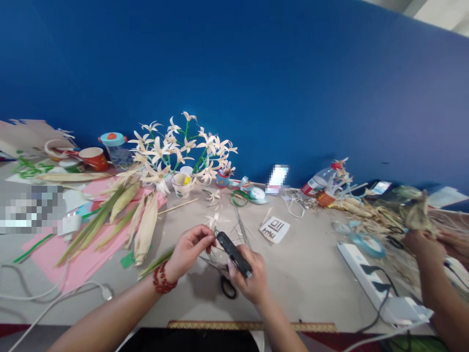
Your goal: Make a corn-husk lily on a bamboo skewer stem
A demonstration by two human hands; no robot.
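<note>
My left hand (194,247), with a red bead bracelet (163,278) at the wrist, pinches the thin stem of a small pale husk flower (213,221). My right hand (251,274) is wrapped round a black handheld tool (234,254) that looks like a glue gun. Its front end points up and left, close to the flower's base and my left fingertips; I cannot tell whether they touch. Below the hands lie scissors (228,287) with black handles, their blades partly hidden. Thin wires (242,227) rest on the table just beyond the tool.
Finished husk flowers (159,149) stand in a white cup (182,186) at the back. Corn husks (146,230) lie on pink paper (88,264) to the left. A power strip (362,278) sits right, beside another person's hands (427,247). A ruler (220,325) runs along the front edge.
</note>
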